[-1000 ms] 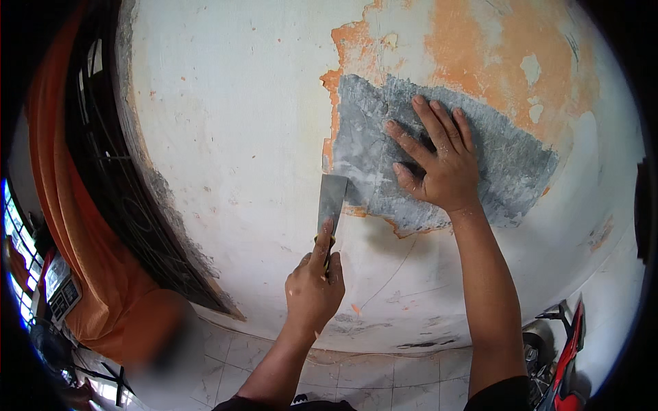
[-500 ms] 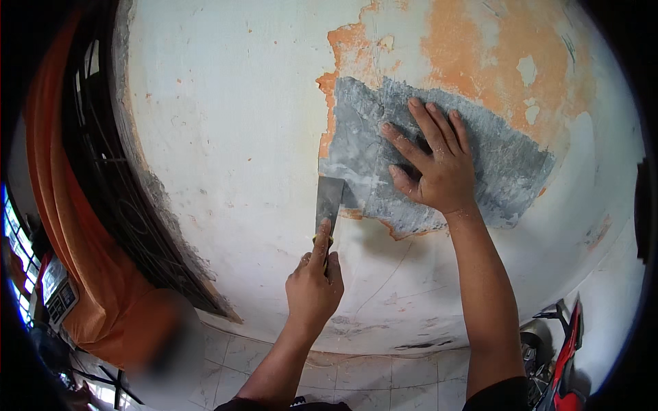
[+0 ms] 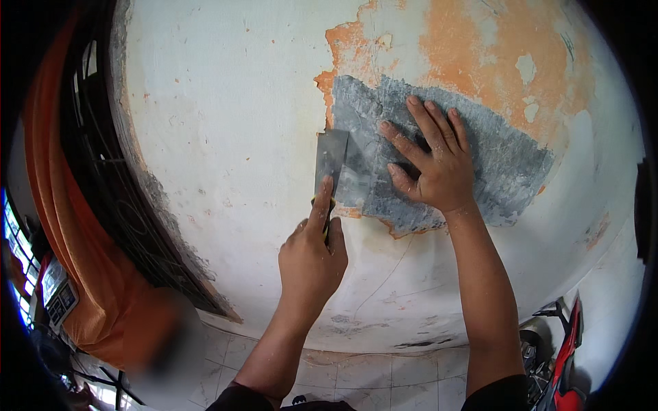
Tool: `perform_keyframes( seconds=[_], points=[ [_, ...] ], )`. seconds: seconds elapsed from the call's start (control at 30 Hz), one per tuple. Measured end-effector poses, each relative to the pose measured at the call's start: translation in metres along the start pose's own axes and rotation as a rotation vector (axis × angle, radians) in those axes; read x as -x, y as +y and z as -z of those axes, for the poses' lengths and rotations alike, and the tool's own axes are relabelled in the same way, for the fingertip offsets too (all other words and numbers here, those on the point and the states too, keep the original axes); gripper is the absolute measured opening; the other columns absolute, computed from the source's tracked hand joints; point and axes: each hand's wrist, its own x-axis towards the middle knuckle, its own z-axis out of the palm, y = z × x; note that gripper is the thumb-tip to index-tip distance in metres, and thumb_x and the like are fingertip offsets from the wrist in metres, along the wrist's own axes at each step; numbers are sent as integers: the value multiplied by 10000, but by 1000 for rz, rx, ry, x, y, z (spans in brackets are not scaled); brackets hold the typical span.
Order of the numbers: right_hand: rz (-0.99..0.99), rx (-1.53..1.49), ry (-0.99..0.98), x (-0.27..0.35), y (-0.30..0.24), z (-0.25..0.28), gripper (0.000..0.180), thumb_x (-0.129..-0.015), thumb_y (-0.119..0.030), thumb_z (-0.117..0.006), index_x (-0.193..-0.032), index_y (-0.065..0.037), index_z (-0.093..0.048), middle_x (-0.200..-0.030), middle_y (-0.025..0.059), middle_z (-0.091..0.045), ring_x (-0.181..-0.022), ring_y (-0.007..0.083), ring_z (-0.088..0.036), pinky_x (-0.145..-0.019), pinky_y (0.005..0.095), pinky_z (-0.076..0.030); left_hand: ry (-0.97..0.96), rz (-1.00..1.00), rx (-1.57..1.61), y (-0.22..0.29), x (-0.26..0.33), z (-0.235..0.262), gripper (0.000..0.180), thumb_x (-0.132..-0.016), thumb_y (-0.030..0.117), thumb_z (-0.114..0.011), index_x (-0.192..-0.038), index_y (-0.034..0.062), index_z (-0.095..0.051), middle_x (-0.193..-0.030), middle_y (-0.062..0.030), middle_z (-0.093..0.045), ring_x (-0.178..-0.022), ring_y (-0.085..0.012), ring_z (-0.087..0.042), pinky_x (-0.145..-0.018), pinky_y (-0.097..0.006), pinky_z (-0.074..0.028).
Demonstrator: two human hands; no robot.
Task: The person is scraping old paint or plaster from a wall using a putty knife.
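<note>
My left hand (image 3: pixel 312 253) is closed round the dark handle of a putty knife (image 3: pixel 330 161), its index finger stretched along the blade. The wide metal blade lies against the wall at the left edge of a bare grey patch (image 3: pixel 356 113). Jagged orange and white paint borders this patch. Flat on the grey surface rests my right hand (image 3: pixel 435 161), fingers spread, holding nothing. Part of the patch is hidden beneath it.
White painted wall (image 3: pixel 219 137) surrounds the patch, with orange areas (image 3: pixel 473 48) at upper right. An orange curtain (image 3: pixel 82 260) hangs beside a dark window grille (image 3: pixel 137 226) at left. Below are floor tiles (image 3: pixel 367 373); a red and black vehicle part (image 3: pixel 569 349) stands lower right.
My left hand and the putty knife have moved up along the patch's left edge. My right hand has stayed in place on the grey patch.
</note>
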Motion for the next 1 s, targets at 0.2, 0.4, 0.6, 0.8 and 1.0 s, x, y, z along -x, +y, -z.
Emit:
perform_keyframes(
  seconds=[0.2, 0.4, 0.6, 0.8, 1.0],
  points=[
    [-20, 13, -11, 4, 3, 2, 519, -896, -450, -629, -1413, -413, -605, -1615, 30, -425, -1466, 238, -422, -1248, 491, -253, 51, -50, 34, 15, -20, 4, 645, -972, 120, -606, -1578, 192, -396, -777, -160, -712, -628, -331, -702, -596, -425, -553],
    [-16, -14, 1, -1, -1, 2, 527, -890, -443, -643, -1415, -407, -605, -1616, 35, -423, -1468, 237, -418, -1248, 494, -248, 37, 4, 5, 10, -11, 3, 638, -972, 95, -595, -1572, 188, -401, -799, -165, -719, -660, -349, -708, -608, -434, -557],
    [-16, -3, -7, 3, 1, 2, 495, -894, -434, -633, -1385, -366, -645, -1605, 64, -435, -1465, 268, -421, -1240, 503, -244, 82, -29, 74, 23, -38, 9, 643, -977, 103, -600, -1578, 191, -390, -878, -187, -735, -734, -355, -730, -641, -437, -570],
    [-10, -15, 16, 4, 1, -1, 488, -891, -429, -623, -1372, -361, -656, -1602, 65, -441, -1470, 262, -416, -1243, 501, -238, -149, 238, 50, -7, 32, 1, 635, -994, 59, -570, -1586, 182, -377, -1115, -264, -724, -1008, -384, -735, -843, -431, -582],
    [-17, 8, 12, 3, 0, -2, 525, -902, -447, -615, -1425, -408, -594, -1606, 37, -438, -1467, 242, -421, -1249, 505, -243, -98, 136, 76, -8, 13, 1, 648, -985, 51, -581, -1584, 190, -377, -1167, -266, -710, -1037, -401, -717, -860, -436, -581]
  ],
)
